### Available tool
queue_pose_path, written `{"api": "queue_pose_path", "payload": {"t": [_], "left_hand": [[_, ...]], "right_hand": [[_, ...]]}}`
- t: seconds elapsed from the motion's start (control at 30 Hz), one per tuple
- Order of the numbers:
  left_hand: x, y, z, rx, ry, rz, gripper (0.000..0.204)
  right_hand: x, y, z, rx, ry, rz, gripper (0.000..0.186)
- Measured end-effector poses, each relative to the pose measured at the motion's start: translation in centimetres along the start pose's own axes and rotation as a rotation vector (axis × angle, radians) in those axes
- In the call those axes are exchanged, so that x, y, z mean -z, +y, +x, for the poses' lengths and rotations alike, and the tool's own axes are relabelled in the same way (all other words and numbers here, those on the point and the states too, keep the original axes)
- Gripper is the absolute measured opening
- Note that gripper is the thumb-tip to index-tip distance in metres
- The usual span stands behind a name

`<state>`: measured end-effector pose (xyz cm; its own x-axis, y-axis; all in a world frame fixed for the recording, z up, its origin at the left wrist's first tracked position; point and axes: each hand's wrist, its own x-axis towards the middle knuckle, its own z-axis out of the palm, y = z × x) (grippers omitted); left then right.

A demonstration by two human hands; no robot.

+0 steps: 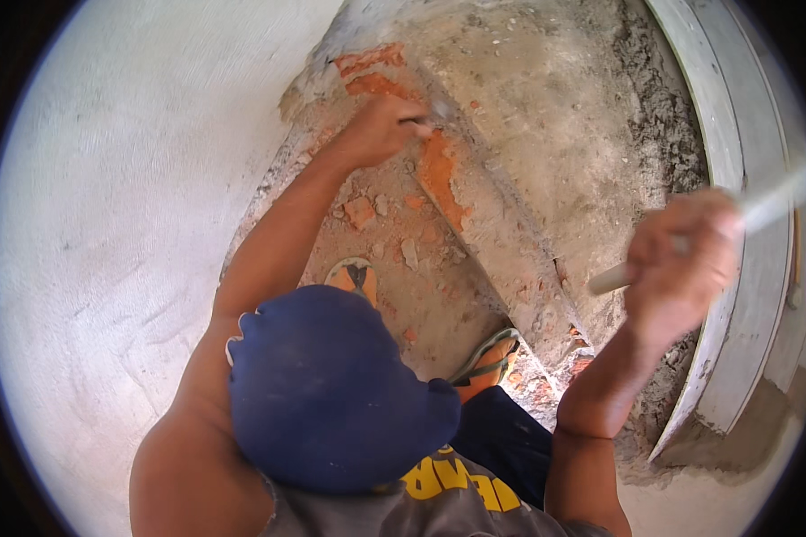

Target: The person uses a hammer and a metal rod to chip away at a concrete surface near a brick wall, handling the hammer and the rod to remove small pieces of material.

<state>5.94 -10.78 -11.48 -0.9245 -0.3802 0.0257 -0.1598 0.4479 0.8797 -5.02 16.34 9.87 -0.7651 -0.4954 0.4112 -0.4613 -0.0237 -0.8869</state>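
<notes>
Neither of my own hands is in view. Below me crouches another person in a blue cap (340, 394), seen from behind and above. That person's left hand (385, 130) is closed around something thin, mostly hidden, against a broken masonry edge with exposed red brick (443, 179). Raised at the right, the person's right hand (685, 259) grips a pale-handled striking tool (609, 280). Motion smears the tool's far end, so I cannot tell its exact kind. The striking tool and the brick are well apart.
A white plastered wall (134, 197) rises at the left. Brick rubble (360, 212) lies around the person's sandalled feet (493, 358). A raised strip of rough concrete (528, 259) runs diagonally through the middle. Long pale boards (734, 340) curve along the right side.
</notes>
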Motion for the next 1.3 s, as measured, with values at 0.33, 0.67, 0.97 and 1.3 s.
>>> {"api": "queue_pose_path", "payload": {"t": [0.33,0.67,0.97,1.3], "left_hand": [[0.8,-1.8,-1.5,0.245,0.184,0.314,0.024],[-3.9,-6.0,-2.0,0.162,0.153,0.510,0.053],[-6.7,-4.7,-6.1,0.202,-0.400,0.454,0.057],[-3.7,-5.3,-1.9,0.179,-0.030,0.520,0.059]], "right_hand": [[-2.0,6.0,-1.4,-0.334,0.227,0.258,0.036],[-0.6,17.5,-1.7,-0.433,-0.044,-0.660,0.030],[-1.2,18.8,-0.5,-0.580,-0.129,-0.677,0.032],[-0.7,17.9,0.5,-0.607,-0.220,-0.658,0.033]]}}
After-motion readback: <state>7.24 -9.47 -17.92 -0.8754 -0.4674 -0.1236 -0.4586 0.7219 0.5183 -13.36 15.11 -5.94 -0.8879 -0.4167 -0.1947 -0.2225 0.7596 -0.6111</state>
